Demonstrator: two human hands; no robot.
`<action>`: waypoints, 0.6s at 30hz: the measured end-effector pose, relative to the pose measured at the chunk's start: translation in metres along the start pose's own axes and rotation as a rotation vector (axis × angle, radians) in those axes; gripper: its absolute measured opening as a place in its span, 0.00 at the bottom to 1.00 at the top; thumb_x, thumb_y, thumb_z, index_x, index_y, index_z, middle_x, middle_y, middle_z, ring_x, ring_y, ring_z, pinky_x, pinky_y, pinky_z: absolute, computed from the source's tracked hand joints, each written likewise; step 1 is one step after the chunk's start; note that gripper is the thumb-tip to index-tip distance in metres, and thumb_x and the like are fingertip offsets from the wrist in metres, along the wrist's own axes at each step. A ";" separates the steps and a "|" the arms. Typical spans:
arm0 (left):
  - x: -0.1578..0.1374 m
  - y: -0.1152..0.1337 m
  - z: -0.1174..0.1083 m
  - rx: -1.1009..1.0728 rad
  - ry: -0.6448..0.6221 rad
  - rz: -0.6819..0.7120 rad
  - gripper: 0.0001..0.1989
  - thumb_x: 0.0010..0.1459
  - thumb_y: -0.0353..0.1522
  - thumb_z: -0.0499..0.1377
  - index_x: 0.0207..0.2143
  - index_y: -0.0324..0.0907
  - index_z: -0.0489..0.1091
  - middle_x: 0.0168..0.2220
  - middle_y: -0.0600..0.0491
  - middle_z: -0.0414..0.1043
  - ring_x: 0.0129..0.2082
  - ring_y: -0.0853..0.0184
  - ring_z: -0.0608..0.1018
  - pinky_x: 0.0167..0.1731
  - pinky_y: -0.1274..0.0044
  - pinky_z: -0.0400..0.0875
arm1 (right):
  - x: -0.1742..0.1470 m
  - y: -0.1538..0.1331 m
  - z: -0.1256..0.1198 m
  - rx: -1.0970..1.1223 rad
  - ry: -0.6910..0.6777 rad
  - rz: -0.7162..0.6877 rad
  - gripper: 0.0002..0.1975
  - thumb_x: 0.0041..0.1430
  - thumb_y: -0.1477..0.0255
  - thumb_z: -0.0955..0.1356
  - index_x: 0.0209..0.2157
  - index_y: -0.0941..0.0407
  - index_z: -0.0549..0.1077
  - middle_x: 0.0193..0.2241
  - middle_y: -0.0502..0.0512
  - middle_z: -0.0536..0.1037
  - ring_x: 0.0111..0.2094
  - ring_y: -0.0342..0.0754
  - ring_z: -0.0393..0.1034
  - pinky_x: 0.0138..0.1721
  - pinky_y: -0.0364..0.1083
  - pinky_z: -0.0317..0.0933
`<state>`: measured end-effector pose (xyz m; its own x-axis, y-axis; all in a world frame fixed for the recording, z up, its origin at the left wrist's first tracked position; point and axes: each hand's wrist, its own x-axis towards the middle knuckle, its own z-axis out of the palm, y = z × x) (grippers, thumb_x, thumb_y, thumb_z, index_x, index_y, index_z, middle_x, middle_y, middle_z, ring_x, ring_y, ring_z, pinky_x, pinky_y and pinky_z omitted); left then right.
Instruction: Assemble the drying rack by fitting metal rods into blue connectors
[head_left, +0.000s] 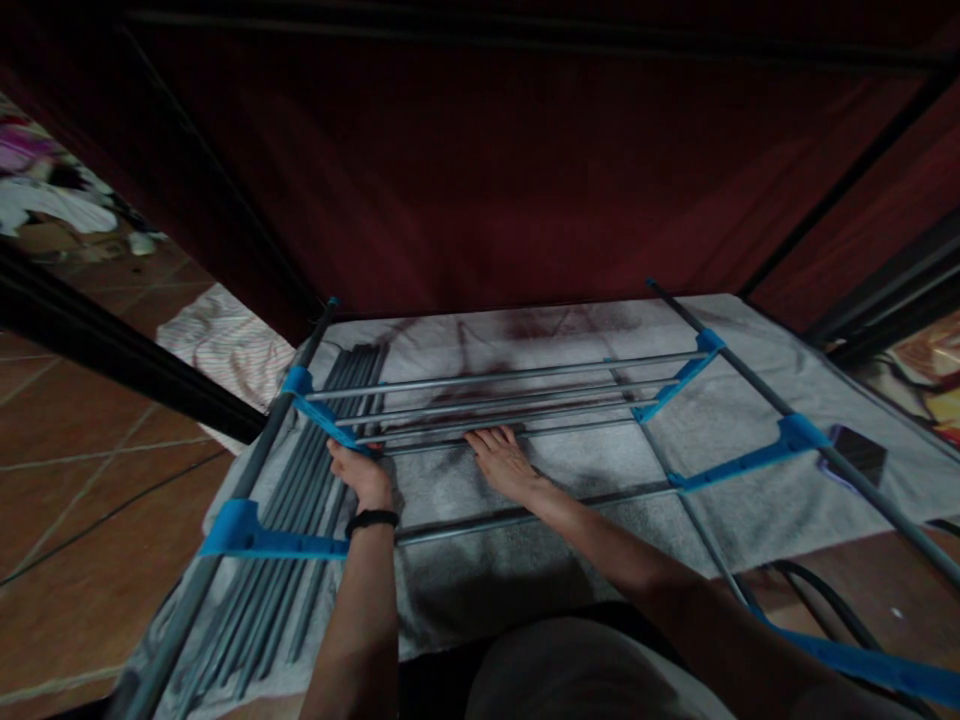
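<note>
Rack: an open frame of grey metal tubes joined by bright blue plastic brackets (510, 376), lying over a pale grey cloth (765, 525), its far end toward a dark red panel (510, 180).
Left hand (362, 474): curled around the inner end of the far left blue bracket (321, 411) on the rack; a black band (373, 519) circles the wrist.
Right hand (504, 466): fingers bent over the nearest of the rack's grouped thin grey cross rods (577, 430); cannot tell whether they close beneath it.
Rod slip risk: the rod could pop out of its bracket if the right hand pushes unevenly or the left lets the bracket twist.
Frame skew risk: the rack's sides could splay or rack out of square, as few rods tie them together.
Underfoot risk: the loose grey tubes (300, 500), under the rack's left side, could roll if knocked.
Brackets: five in view, two on the rack's left, three on its right.
Cross rods: five, four grouped at the far brackets, one nearer.
Outer poles: two thick grey ones, one per rack side.
Loose tubes: several, overlapping too closely to count surely.
Phone: one, dark with a purple edge (862, 455), beside the rack's right pole.
</note>
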<state>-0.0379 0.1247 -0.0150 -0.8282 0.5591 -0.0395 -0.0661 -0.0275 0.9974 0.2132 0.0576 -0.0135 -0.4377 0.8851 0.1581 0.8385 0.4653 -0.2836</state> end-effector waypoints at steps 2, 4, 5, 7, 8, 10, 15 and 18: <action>-0.001 0.000 -0.001 0.007 0.002 -0.002 0.24 0.61 0.54 0.45 0.24 0.45 0.57 0.23 0.59 0.59 0.23 0.72 0.63 0.28 0.77 0.63 | 0.009 0.002 -0.002 -0.020 -0.056 0.023 0.22 0.70 0.76 0.59 0.63 0.56 0.67 0.58 0.62 0.73 0.59 0.53 0.65 0.64 0.57 0.54; -0.001 0.000 -0.003 0.015 0.001 -0.007 0.25 0.62 0.54 0.45 0.25 0.45 0.57 0.24 0.59 0.59 0.24 0.72 0.63 0.29 0.77 0.64 | 0.016 0.004 -0.004 -0.030 -0.110 0.026 0.20 0.70 0.76 0.59 0.60 0.55 0.70 0.56 0.62 0.75 0.58 0.53 0.66 0.62 0.55 0.57; -0.001 0.001 -0.004 0.020 0.006 -0.012 0.24 0.62 0.54 0.45 0.25 0.45 0.58 0.24 0.59 0.59 0.24 0.72 0.63 0.30 0.77 0.64 | 0.018 0.005 -0.005 -0.030 -0.123 0.022 0.20 0.70 0.77 0.59 0.59 0.55 0.71 0.55 0.62 0.75 0.58 0.53 0.67 0.61 0.54 0.58; -0.001 0.002 -0.006 0.033 0.026 -0.024 0.23 0.64 0.52 0.46 0.26 0.45 0.58 0.25 0.59 0.59 0.25 0.72 0.63 0.31 0.77 0.64 | 0.019 0.007 -0.004 -0.025 -0.124 0.015 0.20 0.69 0.77 0.59 0.59 0.55 0.72 0.55 0.61 0.75 0.57 0.52 0.68 0.60 0.53 0.59; 0.000 0.002 -0.008 0.039 0.033 -0.030 0.22 0.64 0.51 0.47 0.25 0.45 0.58 0.24 0.59 0.59 0.25 0.72 0.62 0.31 0.77 0.64 | 0.019 0.008 -0.004 -0.022 -0.123 0.013 0.21 0.69 0.77 0.59 0.59 0.54 0.71 0.56 0.61 0.75 0.57 0.53 0.69 0.60 0.53 0.60; 0.002 0.003 -0.011 0.051 0.042 -0.039 0.21 0.65 0.49 0.47 0.25 0.45 0.59 0.24 0.59 0.58 0.25 0.71 0.62 0.30 0.77 0.63 | 0.018 0.009 -0.002 -0.019 -0.119 0.013 0.21 0.69 0.77 0.60 0.60 0.54 0.71 0.57 0.62 0.75 0.56 0.53 0.69 0.60 0.53 0.60; 0.005 0.003 -0.016 0.075 0.045 -0.034 0.21 0.65 0.47 0.48 0.24 0.44 0.59 0.23 0.60 0.55 0.24 0.72 0.59 0.27 0.78 0.60 | 0.017 0.012 -0.002 -0.010 -0.134 0.032 0.22 0.70 0.75 0.60 0.62 0.54 0.70 0.58 0.62 0.74 0.57 0.55 0.70 0.60 0.54 0.61; 0.007 -0.001 -0.016 0.080 0.044 -0.029 0.22 0.64 0.49 0.49 0.25 0.44 0.60 0.23 0.60 0.54 0.25 0.72 0.59 0.28 0.78 0.61 | 0.019 0.012 -0.004 -0.004 -0.164 0.045 0.23 0.70 0.75 0.59 0.63 0.52 0.69 0.58 0.61 0.75 0.56 0.54 0.71 0.59 0.55 0.62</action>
<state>-0.0522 0.1152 -0.0169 -0.8505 0.5214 -0.0689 -0.0471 0.0550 0.9974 0.2166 0.0801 -0.0102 -0.4461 0.8949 -0.0109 0.8598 0.4252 -0.2827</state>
